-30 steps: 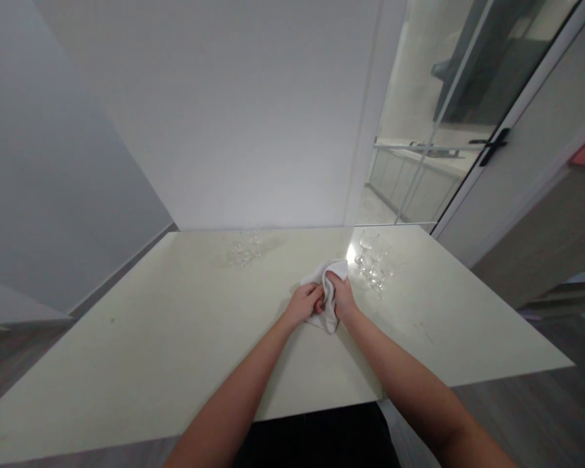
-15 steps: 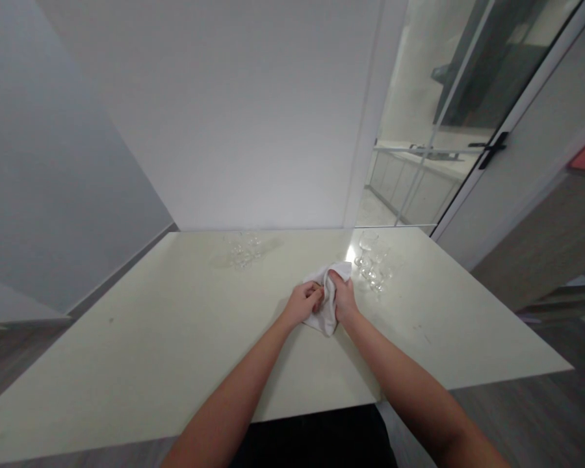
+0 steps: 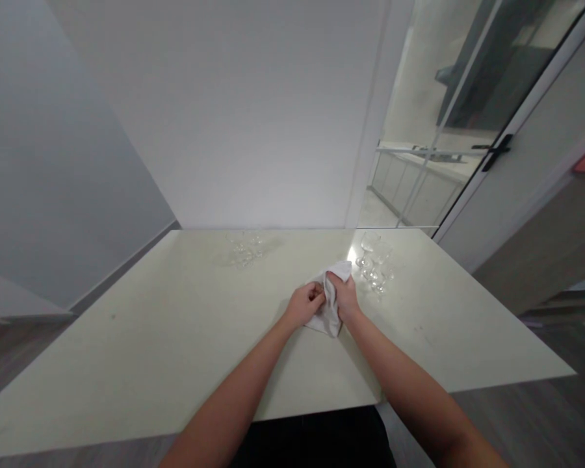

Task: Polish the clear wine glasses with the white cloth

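Observation:
A white cloth (image 3: 330,318) is bunched between my two hands above the middle of the pale table. My right hand (image 3: 345,299) grips it from the right, thumb on top. On the cloth's left side, my left hand (image 3: 304,304) has its fingers curled and pinched at the folds. Whether something lies inside the cloth is hidden. Several clear stemmed glasses (image 3: 374,263) stand just beyond my right hand, and another group of clear glasses (image 3: 244,249) is at the back, left of the cloth.
The pale table (image 3: 166,338) meets a white wall (image 3: 253,130) at its back edge. A glass-paned door with a black handle (image 3: 498,152) is at the right. Grey floor shows beyond the table's sides.
The cloth's folds have shifted slightly between my hands, and its lower corner sits a little further right. Both hands keep nearly the same place. The view has tilted a little.

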`<state>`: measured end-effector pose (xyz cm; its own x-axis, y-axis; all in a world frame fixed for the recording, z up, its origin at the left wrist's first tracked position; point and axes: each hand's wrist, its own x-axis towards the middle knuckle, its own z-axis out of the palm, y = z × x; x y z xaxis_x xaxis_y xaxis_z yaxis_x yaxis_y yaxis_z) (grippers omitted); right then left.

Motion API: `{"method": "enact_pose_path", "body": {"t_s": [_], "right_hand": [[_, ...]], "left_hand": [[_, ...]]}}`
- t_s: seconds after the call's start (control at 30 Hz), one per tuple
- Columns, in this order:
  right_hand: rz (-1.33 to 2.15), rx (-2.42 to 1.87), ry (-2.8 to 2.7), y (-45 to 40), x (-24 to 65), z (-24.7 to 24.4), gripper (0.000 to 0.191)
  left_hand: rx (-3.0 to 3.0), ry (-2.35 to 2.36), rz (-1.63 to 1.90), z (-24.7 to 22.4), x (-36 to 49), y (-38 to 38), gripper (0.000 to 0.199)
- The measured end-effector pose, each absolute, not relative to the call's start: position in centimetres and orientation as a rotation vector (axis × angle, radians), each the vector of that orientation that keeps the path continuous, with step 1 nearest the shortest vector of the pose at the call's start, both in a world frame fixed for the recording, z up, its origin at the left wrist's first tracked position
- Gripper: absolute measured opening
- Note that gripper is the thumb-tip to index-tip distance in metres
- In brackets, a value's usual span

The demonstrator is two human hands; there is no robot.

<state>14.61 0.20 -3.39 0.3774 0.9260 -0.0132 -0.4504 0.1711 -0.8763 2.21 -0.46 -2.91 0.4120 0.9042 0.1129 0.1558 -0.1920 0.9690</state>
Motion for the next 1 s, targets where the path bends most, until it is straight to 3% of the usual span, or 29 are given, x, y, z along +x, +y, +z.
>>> {"method": "enact_pose_path", "body": {"t_s": [0.2, 0.43, 0.73, 0.87, 1.0], "right_hand": [[1.235, -0.834, -0.699, -0.1, 15.0, -3.1, 0.029], [1.096, -0.920, -0.631, 0.3, 14.5, -3.4, 0.038], [1.394, -0.899, -0.733, -1.0, 15.4, -3.0, 0.027], [1.232, -0.922, -0.722, -0.4, 15.1, -2.9, 0.029], [1.109, -0.944, -0.736, -0.1, 14.6, -2.8, 0.039]], "left_hand": [[1.269, 0.742, 0.691, -2.5, 1.8, -0.5, 0.037], [1.708, 1.047, 0.996, -3.4, 2.6, -0.3, 0.016], [1.069, 0.631, 0.626, -2.0, 2.0, -1.3, 0.041], [1.248, 0.777, 0.745, -2.1, 2.4, -0.8, 0.043], [1.445, 0.940, 0.887, -2.4, 2.4, -0.2, 0.032]]}}
